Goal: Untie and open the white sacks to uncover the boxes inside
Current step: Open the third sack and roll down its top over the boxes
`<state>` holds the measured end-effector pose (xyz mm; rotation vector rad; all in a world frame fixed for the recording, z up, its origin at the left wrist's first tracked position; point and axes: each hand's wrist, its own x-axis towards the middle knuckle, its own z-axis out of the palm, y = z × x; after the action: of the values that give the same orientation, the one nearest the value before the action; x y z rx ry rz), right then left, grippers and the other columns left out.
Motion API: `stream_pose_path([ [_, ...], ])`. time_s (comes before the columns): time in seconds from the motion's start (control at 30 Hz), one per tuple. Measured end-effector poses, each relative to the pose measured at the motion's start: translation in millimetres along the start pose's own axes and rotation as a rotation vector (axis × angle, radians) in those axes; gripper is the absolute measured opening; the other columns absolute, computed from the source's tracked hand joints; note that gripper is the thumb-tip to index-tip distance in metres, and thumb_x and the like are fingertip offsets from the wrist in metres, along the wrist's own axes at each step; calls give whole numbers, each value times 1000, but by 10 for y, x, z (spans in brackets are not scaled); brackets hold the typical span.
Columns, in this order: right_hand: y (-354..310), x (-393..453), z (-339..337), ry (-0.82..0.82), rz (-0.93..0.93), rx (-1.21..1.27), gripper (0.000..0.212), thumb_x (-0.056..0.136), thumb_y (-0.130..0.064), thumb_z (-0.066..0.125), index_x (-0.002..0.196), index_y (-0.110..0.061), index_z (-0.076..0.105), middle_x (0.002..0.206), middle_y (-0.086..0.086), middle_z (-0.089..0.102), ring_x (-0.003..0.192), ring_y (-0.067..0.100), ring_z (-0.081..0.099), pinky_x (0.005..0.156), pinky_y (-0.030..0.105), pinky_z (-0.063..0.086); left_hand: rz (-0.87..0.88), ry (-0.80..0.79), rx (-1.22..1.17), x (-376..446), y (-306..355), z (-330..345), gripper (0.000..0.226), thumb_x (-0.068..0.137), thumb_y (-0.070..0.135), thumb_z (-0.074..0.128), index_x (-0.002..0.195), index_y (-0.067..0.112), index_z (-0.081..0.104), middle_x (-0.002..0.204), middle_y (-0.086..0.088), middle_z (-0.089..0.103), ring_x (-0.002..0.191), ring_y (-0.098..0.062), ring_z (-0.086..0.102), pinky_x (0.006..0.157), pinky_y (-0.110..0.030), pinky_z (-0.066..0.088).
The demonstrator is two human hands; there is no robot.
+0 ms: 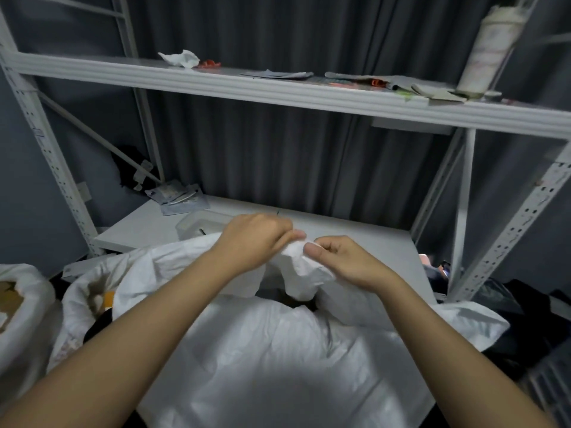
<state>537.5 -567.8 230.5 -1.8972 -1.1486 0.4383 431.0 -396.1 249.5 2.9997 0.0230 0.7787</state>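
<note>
Left hand (pixel 258 239) and right hand (pixel 336 261) both pinch the bunched neck of the sack (pixel 278 350) before the bench (pixel 355 239); soft, crinkly, probably slippery; best gripped at the knot.

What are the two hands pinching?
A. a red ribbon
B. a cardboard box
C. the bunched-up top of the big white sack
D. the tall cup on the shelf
C: the left hand and the right hand both pinch the gathered neck of the white sack between them.
</note>
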Motion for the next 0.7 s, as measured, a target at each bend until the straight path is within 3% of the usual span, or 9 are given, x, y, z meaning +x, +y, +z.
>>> stream_pose_path([
  [0.13,37,2,-30,242,9,-546,46,92,-58,46,62,-23,43,58,-8,48,57,10,44,54,30,31,-279,-2,42,67,-207,-134,56,96,57,27,67,17,54,72,-1,60,83,-27,60,63,-32,40],
  [0.23,-14,9,-32,23,138,1,49,93,-54,47,75,-12,65,73,1,68,68,16,63,69,32,48,-60,66,239,87,-20,31,57,93,61,23,84,19,61,88,-2,63,90,-24,59,64,-30,35],
  [0.3,-39,17,-40,44,145,100,50,93,-52,50,88,-6,68,81,2,69,75,16,64,75,34,49,-111,-8,121,106,43,82,58,95,58,24,70,17,56,74,0,60,77,-23,57,60,-30,31],
  [0.4,-14,-6,4,309,9,-573,45,95,-55,39,71,-20,52,71,-5,55,67,14,49,64,34,41,-381,-113,-168,168,-176,1,61,95,59,28,56,15,45,56,2,47,62,-21,48,53,-30,27],
  [0.47,-9,-5,22,216,98,-425,45,97,-53,38,65,-24,50,67,-5,56,65,14,51,62,31,40,-177,-8,11,163,-230,25,65,90,69,19,72,19,55,69,6,52,70,-16,48,59,-30,30],
  [0.57,-30,0,-50,11,227,116,40,96,-53,42,89,-22,67,93,-1,70,88,20,64,78,29,49,202,31,138,118,-51,176,67,89,66,12,79,19,58,75,4,53,73,-16,52,61,-30,34],
  [0.6,-8,-6,-68,49,176,23,39,96,-54,41,92,-23,65,94,-4,68,89,20,63,78,30,48,164,-8,129,122,-47,184,64,93,62,14,75,19,58,72,4,53,73,-17,53,61,-30,34],
  [0.67,124,-41,-32,234,-1,-592,35,96,-55,38,87,-25,53,84,-8,60,81,18,58,65,31,42,-137,-97,36,160,-133,125,60,96,59,21,65,18,51,67,5,51,72,-18,53,61,-30,32],
  [0.7,100,-59,0,322,-40,-740,36,96,-56,36,83,-24,47,77,-8,55,75,18,56,60,32,36,-238,-97,12,174,-194,108,60,95,60,23,63,18,49,66,4,52,73,-21,54,61,-31,31],
])
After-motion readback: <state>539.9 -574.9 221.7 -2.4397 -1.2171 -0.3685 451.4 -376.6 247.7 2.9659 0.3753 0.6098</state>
